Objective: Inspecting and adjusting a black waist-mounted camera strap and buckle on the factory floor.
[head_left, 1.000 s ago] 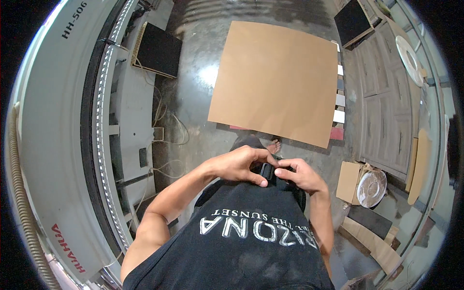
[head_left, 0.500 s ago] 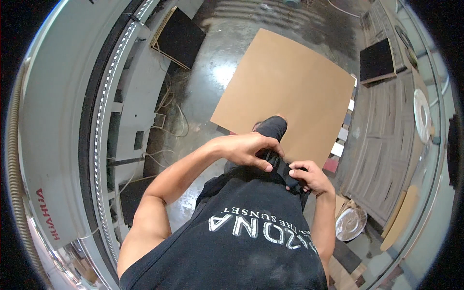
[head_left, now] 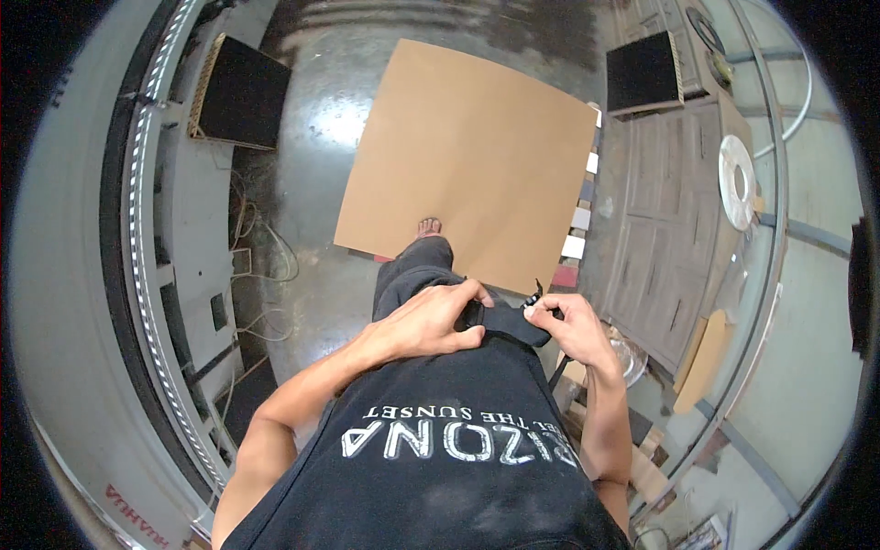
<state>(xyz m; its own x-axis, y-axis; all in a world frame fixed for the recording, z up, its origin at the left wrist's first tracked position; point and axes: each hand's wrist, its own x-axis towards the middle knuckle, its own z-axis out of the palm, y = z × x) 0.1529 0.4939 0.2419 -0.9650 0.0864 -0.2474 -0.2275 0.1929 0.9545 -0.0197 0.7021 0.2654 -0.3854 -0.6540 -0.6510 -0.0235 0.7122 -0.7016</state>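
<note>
Both hands grip a black strap [head_left: 504,323] at the waist: left hand [head_left: 423,323] curled over it, right hand [head_left: 566,327] pinching its end (brown cardboard sheet [head_left: 467,156] on the floor beyond).

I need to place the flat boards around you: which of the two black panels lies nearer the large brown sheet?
The black panel at upper right: its corner nearly meets the brown sheet. The other black panel, upper left, is separated from it by bare shiny floor.
</note>
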